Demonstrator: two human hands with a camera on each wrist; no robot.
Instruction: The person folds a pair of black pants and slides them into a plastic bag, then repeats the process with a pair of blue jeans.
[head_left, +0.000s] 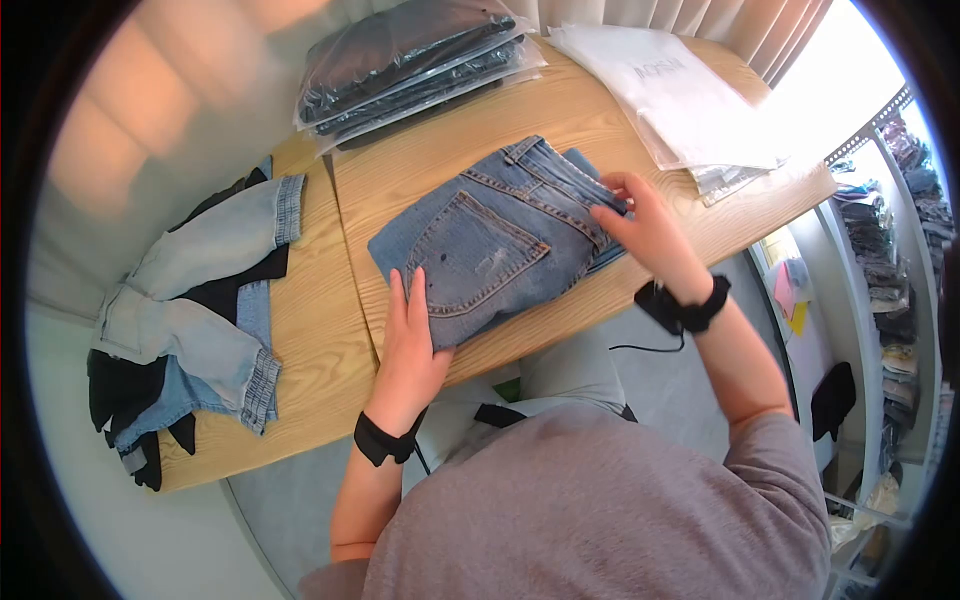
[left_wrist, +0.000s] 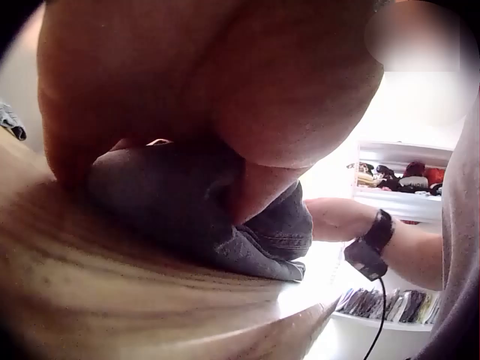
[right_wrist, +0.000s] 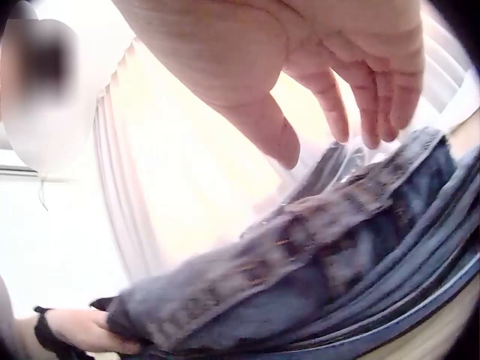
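Observation:
Folded blue jeans [head_left: 490, 240] lie on the wooden table with a back pocket facing up. The left hand [head_left: 412, 335] rests at their lower left edge, two fingers extended on the denim; in the left wrist view that hand [left_wrist: 202, 82] partly covers the denim [left_wrist: 165, 195]. At the waistband end is the right hand [head_left: 645, 225], its fingers bent loosely by the edge. The right wrist view shows the right hand [right_wrist: 330, 67] just above the waistband [right_wrist: 300, 232], with thumb and fingers apart and nothing between them.
Dark garments in clear bags [head_left: 410, 75] are stacked at the table's back. White plastic bags [head_left: 670, 100] lie at the back right. Light denim with elastic cuffs [head_left: 215, 250] and black clothing lie at the left. Shelves of folded clothes [head_left: 885, 290] stand at the right.

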